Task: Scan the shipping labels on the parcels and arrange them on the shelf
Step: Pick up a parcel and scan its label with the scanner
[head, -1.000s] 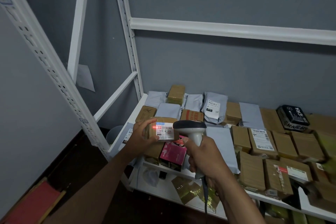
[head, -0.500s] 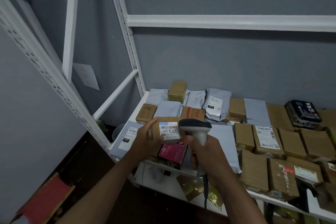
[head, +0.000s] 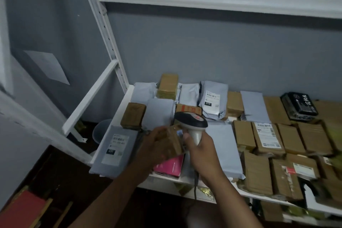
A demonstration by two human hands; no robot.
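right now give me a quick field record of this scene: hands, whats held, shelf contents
left hand: grips a small brown parcel, label mostly turned from view
right hand: holds the barcode scanner by its handle, head beside the parcel
shelf: white, packed with brown boxes and grey mailers
near left corner: grey mailer marked 231
under the hands: pink box
far right: black packet
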